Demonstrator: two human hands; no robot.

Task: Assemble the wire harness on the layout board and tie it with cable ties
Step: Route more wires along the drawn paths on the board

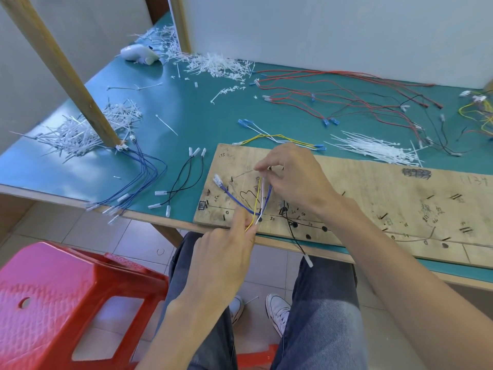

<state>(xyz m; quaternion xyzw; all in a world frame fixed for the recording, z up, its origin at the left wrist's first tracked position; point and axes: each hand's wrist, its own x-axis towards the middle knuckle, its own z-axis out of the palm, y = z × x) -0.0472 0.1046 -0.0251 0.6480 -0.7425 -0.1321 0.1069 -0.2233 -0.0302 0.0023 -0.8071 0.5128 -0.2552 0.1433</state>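
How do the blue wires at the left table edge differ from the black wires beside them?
The blue wires are many, and their ends hang over the table edge. The black wires are few and shorter, and lie on the table. Both end in white connectors.

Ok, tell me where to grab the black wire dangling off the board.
Pinch the black wire just above its white connector, from the near side: that end hangs free below the board, while its upper part lies on it near the right hand.
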